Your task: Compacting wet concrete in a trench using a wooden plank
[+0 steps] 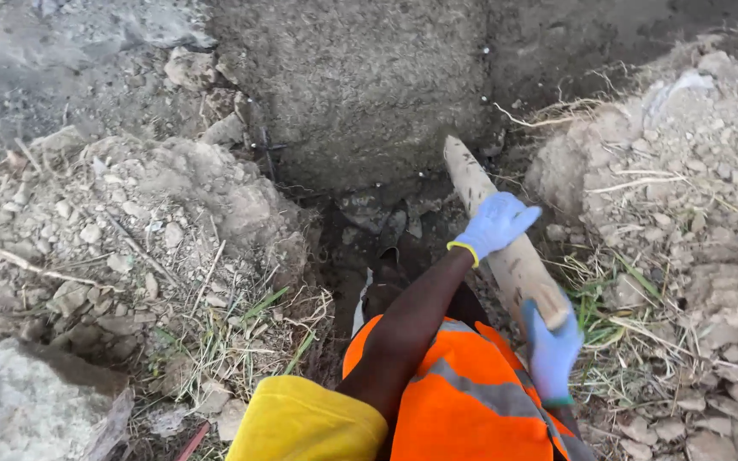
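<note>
I stand in a narrow dirt trench (pixel 369 230) and hold a thick, worn wooden handle (pixel 471 179) slanted across it. My left hand (pixel 494 224), in a pale blue glove with a yellow cuff, grips the handle at its middle. My right hand (pixel 551 350), also gloved in blue, closes around the handle's near end by my orange reflective vest (pixel 463 393). The handle's far end points at the grey wall (pixel 360 85) ahead. No tool head shows on it.
Heaps of dry clods, stones and grass stalks rise on the left bank (pixel 155 222) and the right bank (pixel 694 213). A pale rock (pixel 10 401) lies at the lower left. Roots and dark debris sit at the trench bottom (pixel 386 218).
</note>
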